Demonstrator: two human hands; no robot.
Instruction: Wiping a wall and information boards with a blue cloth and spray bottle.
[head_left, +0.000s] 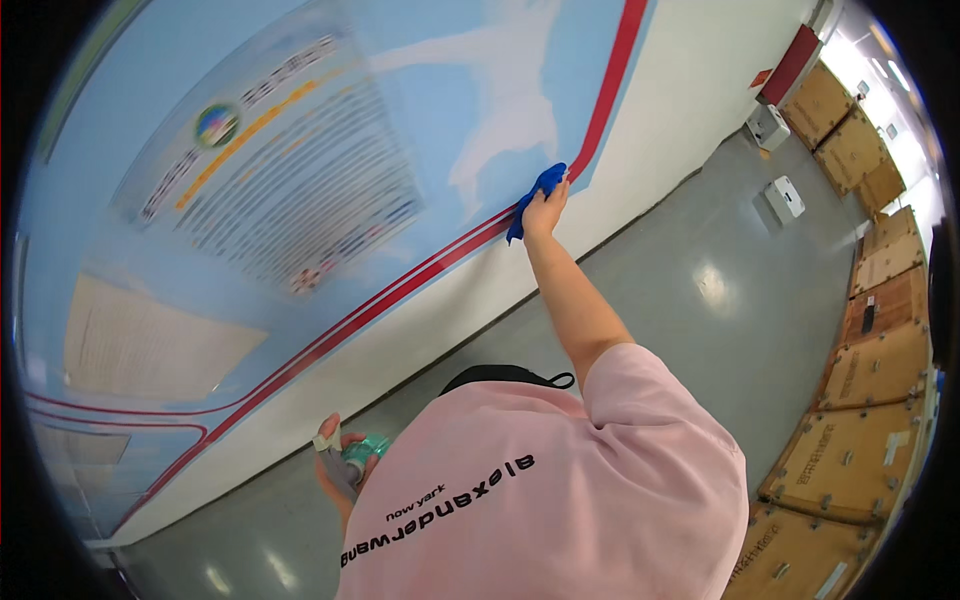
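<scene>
My right hand (546, 212) is stretched out and presses a crumpled blue cloth (536, 196) against a printed wall panel (420, 187). Beneath the cloth runs the panel's red border stripe (420, 285), near the bend at its lower right corner. Low on the left, my left hand (330, 457) holds a spray bottle with a clear green body (365, 450) and a grey and pale head. That bottle is partly hidden by my fingers and my pink shirt (555, 510). A gap separates the left hand from the wall.
White wall (360, 349) shows below the panel, down to a dark line at the grey glossy floor (675, 300). Several wooden crates (840, 457) with metal fittings line the right side. Two white boxes (784, 199) (768, 127) stand on the floor farther along.
</scene>
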